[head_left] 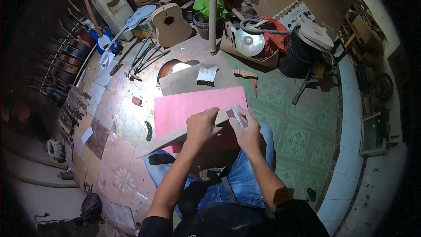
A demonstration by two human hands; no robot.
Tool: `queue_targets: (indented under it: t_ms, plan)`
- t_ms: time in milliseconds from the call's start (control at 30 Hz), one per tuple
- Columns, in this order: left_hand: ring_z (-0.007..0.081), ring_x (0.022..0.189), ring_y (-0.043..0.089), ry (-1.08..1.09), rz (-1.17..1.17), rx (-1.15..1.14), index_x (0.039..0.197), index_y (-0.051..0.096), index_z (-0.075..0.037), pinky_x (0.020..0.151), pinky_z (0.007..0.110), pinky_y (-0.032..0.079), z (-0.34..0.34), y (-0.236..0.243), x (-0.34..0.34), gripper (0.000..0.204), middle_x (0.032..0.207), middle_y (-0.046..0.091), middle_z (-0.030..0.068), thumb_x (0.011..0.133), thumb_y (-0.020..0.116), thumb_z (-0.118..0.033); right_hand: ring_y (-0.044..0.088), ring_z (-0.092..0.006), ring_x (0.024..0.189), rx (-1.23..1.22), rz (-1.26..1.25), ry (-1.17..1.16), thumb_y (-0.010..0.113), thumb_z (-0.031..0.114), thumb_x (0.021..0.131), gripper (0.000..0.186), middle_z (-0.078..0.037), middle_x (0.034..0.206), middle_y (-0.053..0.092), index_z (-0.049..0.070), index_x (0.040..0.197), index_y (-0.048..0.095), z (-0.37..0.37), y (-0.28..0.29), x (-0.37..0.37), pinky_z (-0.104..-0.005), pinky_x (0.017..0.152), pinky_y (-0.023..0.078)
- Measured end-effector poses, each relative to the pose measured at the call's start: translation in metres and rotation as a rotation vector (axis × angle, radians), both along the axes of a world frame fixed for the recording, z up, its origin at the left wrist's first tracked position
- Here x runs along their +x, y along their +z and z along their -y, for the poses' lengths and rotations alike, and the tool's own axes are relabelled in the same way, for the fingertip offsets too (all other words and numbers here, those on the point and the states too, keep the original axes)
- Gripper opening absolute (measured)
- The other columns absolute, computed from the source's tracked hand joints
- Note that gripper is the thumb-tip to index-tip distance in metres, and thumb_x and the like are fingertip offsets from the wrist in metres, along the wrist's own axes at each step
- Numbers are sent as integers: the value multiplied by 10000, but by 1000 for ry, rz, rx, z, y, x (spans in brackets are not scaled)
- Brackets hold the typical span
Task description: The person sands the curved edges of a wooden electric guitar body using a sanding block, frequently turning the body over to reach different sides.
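a long, pale, wood-like strip slants across the pink board, its left end reaching out past the board's left edge. it looks stiff and fairly light, probably dry rather than slippery, and its thin edges may chip; the middle of its length seems the surest place to take hold. the left hand is wrapped around that part, over the board; the right hand, by the board's right edge, grips a small bumpy-edged item, hard to identify, against the strip. beyond the board lies a brown sheet; nearer than it, blue jeans.
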State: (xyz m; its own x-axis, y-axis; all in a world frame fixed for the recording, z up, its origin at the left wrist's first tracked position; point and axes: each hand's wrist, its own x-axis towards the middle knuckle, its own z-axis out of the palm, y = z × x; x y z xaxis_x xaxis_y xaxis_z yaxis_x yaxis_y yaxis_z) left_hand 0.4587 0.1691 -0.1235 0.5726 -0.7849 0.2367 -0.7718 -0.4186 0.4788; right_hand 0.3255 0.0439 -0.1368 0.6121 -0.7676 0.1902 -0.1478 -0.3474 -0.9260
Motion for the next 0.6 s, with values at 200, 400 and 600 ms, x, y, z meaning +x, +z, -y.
queue_targets:
  t_ms: [200, 400, 600]
  plan:
    - [355, 776, 709, -15, -35, -61, 1074, 655, -138, 623, 481, 535, 1, 0, -2, 488, 867, 708, 94, 686, 873, -340, 691, -329, 1063, 212, 34, -26, 791, 174, 858, 401, -211, 1161, 699, 9, 1209, 689, 32, -29, 20, -410, 966, 525]
    - [346, 754, 708, -7, -3, -130, 1027, 675, -133, 618, 474, 539, 9, -3, -11, 410, 820, 704, 93, 702, 852, -310, 688, -292, 954, 394, 57, -21, 764, 239, 896, 411, -217, 1028, 689, -18, 1201, 666, 54, -38, 21, -356, 838, 532]
    - [355, 766, 706, 10, -47, -94, 1026, 667, -138, 648, 474, 541, -3, -1, 1, 397, 841, 705, 114, 706, 832, -306, 651, -173, 981, -500, -110, -52, 698, 115, 934, 315, -118, 1101, 703, -40, 1205, 657, 0, -10, 14, -331, 895, 526]
